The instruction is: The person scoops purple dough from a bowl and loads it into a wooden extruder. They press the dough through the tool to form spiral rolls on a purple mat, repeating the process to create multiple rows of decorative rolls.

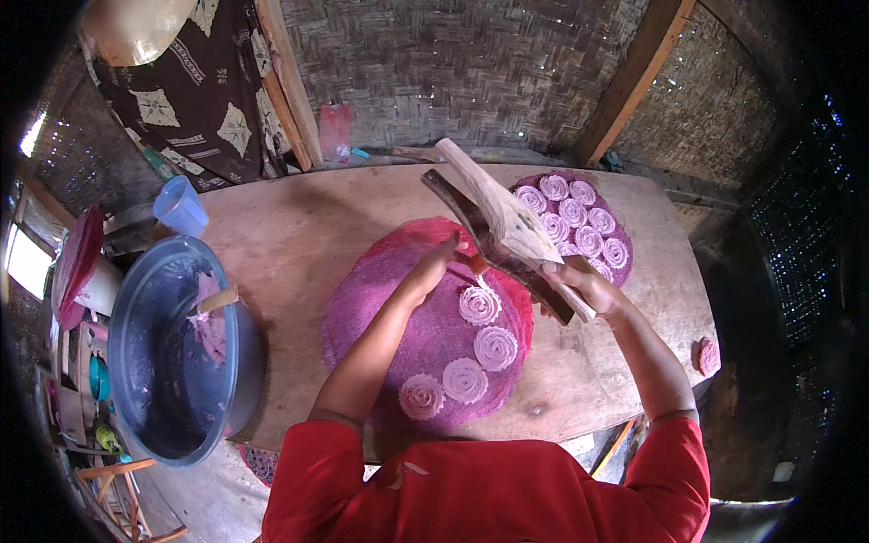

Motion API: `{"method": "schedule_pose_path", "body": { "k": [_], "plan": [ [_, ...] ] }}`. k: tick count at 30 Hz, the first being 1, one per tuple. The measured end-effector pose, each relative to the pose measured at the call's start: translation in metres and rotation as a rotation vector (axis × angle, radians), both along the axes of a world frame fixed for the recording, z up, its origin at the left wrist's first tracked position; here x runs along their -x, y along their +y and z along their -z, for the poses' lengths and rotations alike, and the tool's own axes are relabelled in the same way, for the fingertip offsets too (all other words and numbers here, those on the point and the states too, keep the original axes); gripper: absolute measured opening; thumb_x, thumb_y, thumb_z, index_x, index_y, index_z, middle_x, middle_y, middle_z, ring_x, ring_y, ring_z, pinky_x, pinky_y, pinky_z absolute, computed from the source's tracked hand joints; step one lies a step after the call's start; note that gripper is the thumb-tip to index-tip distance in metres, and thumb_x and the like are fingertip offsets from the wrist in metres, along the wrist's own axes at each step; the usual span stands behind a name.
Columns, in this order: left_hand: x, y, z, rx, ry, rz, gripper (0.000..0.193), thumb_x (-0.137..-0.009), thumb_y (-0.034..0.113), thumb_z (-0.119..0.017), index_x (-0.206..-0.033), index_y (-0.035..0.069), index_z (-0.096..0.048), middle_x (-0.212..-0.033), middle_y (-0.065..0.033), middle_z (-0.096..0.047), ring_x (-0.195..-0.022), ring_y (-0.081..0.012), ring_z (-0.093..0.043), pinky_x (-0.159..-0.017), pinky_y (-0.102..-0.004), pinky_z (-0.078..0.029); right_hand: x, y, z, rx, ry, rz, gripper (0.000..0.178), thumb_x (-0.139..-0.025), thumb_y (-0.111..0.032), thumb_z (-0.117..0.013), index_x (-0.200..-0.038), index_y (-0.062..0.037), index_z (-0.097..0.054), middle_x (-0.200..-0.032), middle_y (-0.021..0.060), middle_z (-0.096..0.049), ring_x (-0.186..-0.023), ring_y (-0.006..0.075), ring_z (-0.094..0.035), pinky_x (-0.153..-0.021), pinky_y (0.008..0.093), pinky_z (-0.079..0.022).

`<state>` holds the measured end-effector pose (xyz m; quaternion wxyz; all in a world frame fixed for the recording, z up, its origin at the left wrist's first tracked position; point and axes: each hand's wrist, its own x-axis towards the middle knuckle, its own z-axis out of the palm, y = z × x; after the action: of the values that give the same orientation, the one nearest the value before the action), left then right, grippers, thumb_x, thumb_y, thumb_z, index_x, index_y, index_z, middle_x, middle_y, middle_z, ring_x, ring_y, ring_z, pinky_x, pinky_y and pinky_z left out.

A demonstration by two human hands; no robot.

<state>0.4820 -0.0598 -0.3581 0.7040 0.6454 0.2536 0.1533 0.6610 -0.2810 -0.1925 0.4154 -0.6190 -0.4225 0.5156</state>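
A wooden press (516, 222) made of two long pieces, one pale and one dark, slants over a round purple-and-red mat (371, 308). My right hand (584, 282) is closed around its near right end, squeezing both pieces. At the press's underside, beside an orange-brown part, my left hand (436, 267) has its fingers curled; their tips are partly hidden. A strand of pale pink dough hangs below the press onto a spiral rosette (480, 306). More dough rosettes (464, 380) curve along the mat's right and near edge.
Behind the press, a second round mat holds several rosettes (588, 240). A large blue-grey tub (172, 434) with pink dough and a wooden piece stands left, near a blue cup (179, 206). A small pink lump (707, 357) lies at the right edge of the wooden table (281, 226).
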Motion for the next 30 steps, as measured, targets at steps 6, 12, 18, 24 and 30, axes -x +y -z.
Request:
{"method": "schedule_pose_path", "body": {
  "k": [6, 12, 18, 24, 30],
  "plan": [
    [0.016, -0.016, -0.005, -0.093, -0.059, -0.072, 0.051, -0.099, 0.044, -0.045, -0.123, 0.001, -0.058, -0.1, -0.0131, -0.071, -0.111, -0.0238, -0.057, -0.102, -0.0378, -0.036, 0.007, -0.003, 0.005, -0.039, 0.023, 0.032, 0.058, -0.091, -0.05, -0.058, -0.098, 0.0071, -0.064, -0.072, 0.011, -0.065, -0.057, 0.0158, -0.062, -0.049, 0.0285, -0.048],
    [0.048, -0.056, -0.011, -0.836, 0.316, -0.303, 0.049, -0.092, 0.044, -0.059, -0.125, 0.008, -0.058, -0.126, -0.0078, -0.061, -0.121, -0.0363, -0.045, -0.099, -0.054, -0.035, 0.006, -0.02, 0.006, -0.07, 0.095, 0.082, 0.06, -0.091, -0.05, -0.058, -0.102, 0.0087, -0.064, -0.075, 0.0132, -0.066, -0.057, 0.0169, -0.062, -0.05, 0.0288, -0.049],
    [0.06, -0.074, -0.017, -0.96, 0.337, -0.249, 0.037, -0.092, 0.04, -0.059, -0.095, 0.006, -0.073, -0.128, -0.0087, -0.059, -0.11, -0.0366, -0.05, -0.094, -0.0525, -0.038, 0.006, -0.028, 0.011, -0.077, 0.077, 0.115, 0.066, -0.088, -0.054, -0.059, -0.102, 0.0101, -0.063, -0.077, 0.0159, -0.067, -0.062, 0.021, -0.067, -0.053, 0.0294, -0.053],
    [0.069, -0.082, -0.072, -1.311, 0.288, -0.166, 0.04, -0.092, 0.039, -0.056, -0.094, 0.002, -0.072, -0.125, -0.0139, -0.06, -0.103, -0.0351, -0.052, -0.092, -0.0485, -0.039, 0.004, -0.037, 0.003, -0.084, 0.057, 0.074, 0.069, -0.087, -0.055, -0.058, -0.11, 0.0101, -0.06, -0.082, 0.0185, -0.068, -0.068, 0.0237, -0.068, -0.061, 0.0334, -0.056],
    [0.026, 0.003, -0.184, 0.335, -0.863, -0.192, 0.096, -0.088, 0.079, -0.028, -0.139, -0.001, -0.047, -0.133, -0.0222, -0.055, -0.129, -0.0348, -0.047, -0.111, -0.0469, -0.034, 0.007, -0.025, -0.006, -0.07, 0.202, -0.071, 0.073, -0.087, -0.061, -0.053, -0.114, 0.007, -0.06, -0.09, 0.0181, -0.068, -0.074, 0.0201, -0.067, -0.06, 0.0291, -0.052]
  ]
}}
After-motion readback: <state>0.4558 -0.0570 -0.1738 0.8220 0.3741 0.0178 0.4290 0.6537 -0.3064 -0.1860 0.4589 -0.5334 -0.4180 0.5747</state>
